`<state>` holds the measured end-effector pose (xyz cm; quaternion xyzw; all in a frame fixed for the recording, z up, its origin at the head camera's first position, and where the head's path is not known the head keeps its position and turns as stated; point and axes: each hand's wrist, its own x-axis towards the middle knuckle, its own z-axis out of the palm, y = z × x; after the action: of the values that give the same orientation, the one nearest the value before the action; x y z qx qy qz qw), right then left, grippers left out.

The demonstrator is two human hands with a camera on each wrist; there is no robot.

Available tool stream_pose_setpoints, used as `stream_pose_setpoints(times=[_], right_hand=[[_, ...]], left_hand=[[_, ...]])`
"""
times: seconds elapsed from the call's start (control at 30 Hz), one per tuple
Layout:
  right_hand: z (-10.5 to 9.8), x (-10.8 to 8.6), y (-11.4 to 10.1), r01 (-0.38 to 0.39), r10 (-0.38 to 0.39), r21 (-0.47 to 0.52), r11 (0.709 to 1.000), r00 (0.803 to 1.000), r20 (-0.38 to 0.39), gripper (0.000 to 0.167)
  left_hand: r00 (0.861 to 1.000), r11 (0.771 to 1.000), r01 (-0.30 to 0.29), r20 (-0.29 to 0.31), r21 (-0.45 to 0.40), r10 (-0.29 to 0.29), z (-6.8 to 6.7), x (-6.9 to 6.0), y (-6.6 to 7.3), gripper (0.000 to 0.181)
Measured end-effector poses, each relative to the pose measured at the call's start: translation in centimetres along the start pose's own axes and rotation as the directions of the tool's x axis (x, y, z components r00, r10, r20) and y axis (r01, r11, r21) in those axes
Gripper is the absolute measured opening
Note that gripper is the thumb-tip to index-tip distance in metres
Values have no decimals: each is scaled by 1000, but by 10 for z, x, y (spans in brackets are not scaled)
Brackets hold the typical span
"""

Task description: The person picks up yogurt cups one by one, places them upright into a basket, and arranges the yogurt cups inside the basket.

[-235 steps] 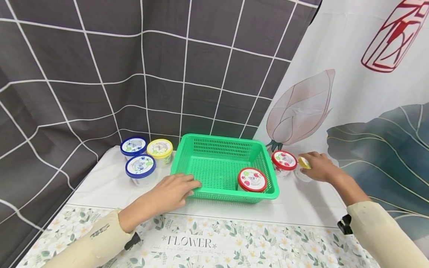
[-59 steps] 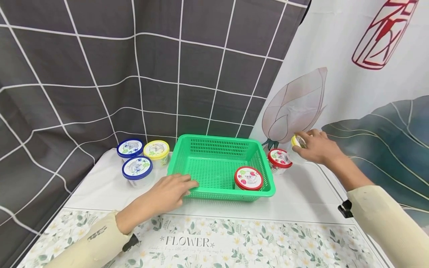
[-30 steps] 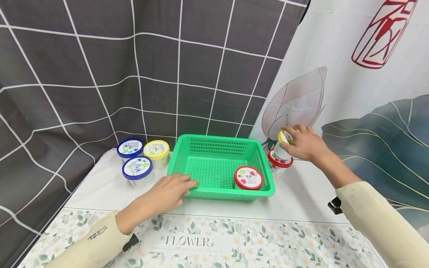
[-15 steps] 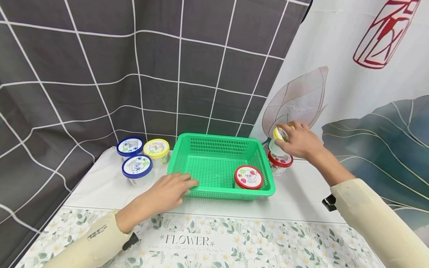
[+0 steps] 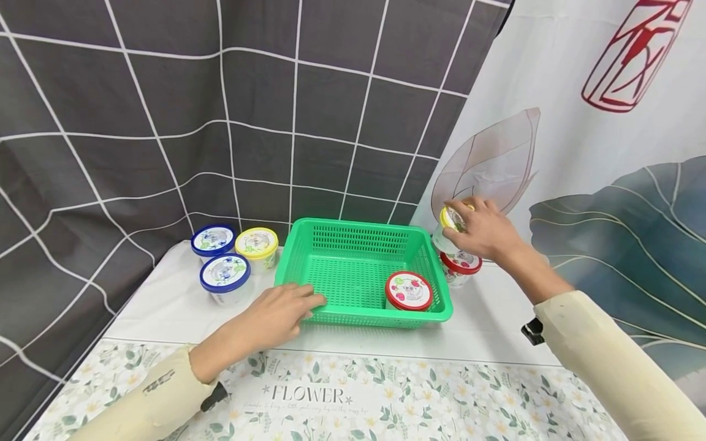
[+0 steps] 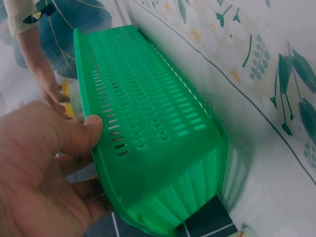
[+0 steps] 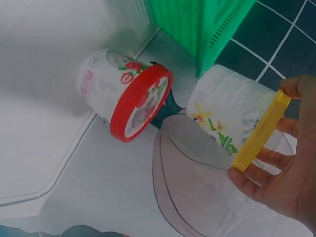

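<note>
My right hand (image 5: 480, 229) grips a yellow-lidded tub (image 5: 449, 226) by its lid, raised above and behind a red-lidded tub (image 5: 462, 264) beside the basket's right edge. In the right wrist view, the fingers of the right hand (image 7: 286, 158) spread round the rim of the yellow lid (image 7: 261, 133), and the red-lidded tub (image 7: 123, 94) stands apart. My left hand (image 5: 278, 315) holds the near left rim of the green basket (image 5: 358, 315); in the left wrist view the thumb (image 6: 93, 129) lies over that rim. Inside the basket's right front corner sits another red-lidded tub (image 5: 409, 291).
Left of the basket stand two blue-lidded tubs, one at the back (image 5: 212, 240) and one in front (image 5: 224, 273), with a yellow-lidded tub (image 5: 257, 244) beside them. A dark checked curtain (image 5: 254, 98) hangs behind; a floral cloth (image 5: 309, 398) covers the front.
My right hand has lifted the yellow-lidded tub from the far right and carried it leftward, past the red-lidded tub toward the basket. The left hand keeps its place on the rim.
</note>
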<state>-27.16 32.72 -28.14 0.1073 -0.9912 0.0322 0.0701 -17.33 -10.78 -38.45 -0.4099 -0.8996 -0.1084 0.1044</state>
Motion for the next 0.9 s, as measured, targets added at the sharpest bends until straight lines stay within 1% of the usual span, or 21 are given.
stream_pose_setpoints(times=[0.2, 0.57, 0.9], right_hand=[[4, 2, -4, 21, -21, 22, 1000, 999, -29, 73], [9, 5, -15, 68, -63, 47, 997, 993, -104, 72], [14, 7, -25, 112, -106, 50, 992, 987, -120, 74]], left_hand=[[1000, 1000, -11, -9, 7, 11, 1, 0, 0, 31], [1000, 1000, -9, -8, 9, 10, 1, 0, 0, 30], [1000, 1000, -9, -12, 7, 9, 1, -1, 0, 31]])
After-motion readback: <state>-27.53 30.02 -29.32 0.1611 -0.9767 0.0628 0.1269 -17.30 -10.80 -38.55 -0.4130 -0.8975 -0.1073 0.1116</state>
